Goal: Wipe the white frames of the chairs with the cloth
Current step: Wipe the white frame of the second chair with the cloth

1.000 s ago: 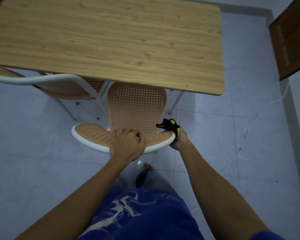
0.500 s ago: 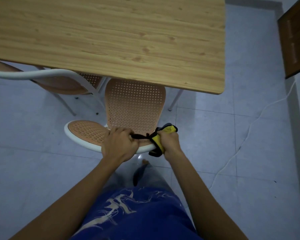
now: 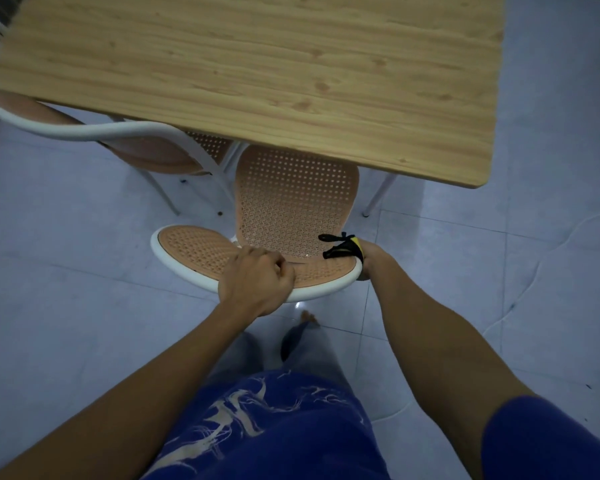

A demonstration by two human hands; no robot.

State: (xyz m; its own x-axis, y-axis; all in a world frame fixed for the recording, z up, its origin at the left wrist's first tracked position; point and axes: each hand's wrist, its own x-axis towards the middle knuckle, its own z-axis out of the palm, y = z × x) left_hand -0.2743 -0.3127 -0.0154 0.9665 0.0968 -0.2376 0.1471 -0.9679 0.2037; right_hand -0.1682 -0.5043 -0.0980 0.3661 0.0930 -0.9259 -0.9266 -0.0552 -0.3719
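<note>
Two chairs at one wooden table (image 3: 257,64): near chair (image 3: 291,202), second chair (image 3: 146,154) to its left. Left hand (image 3: 257,282) curls over near chair's white frame (image 3: 174,261). Right hand (image 3: 369,259) grips one yellow-black cloth (image 3: 343,249) against the frame's right end. Pale tiled floor (image 3: 66,271); one white cable (image 3: 534,268) right of near chair.

The left hand (image 3: 257,278) grips the chair's white frame (image 3: 326,290); the right hand (image 3: 369,259) holds the cloth (image 3: 343,247) against its end.

Nothing in my view carries legible text, label, brand or number; the white marks on my blue shirt (image 3: 257,427) form no readable letters.
</note>
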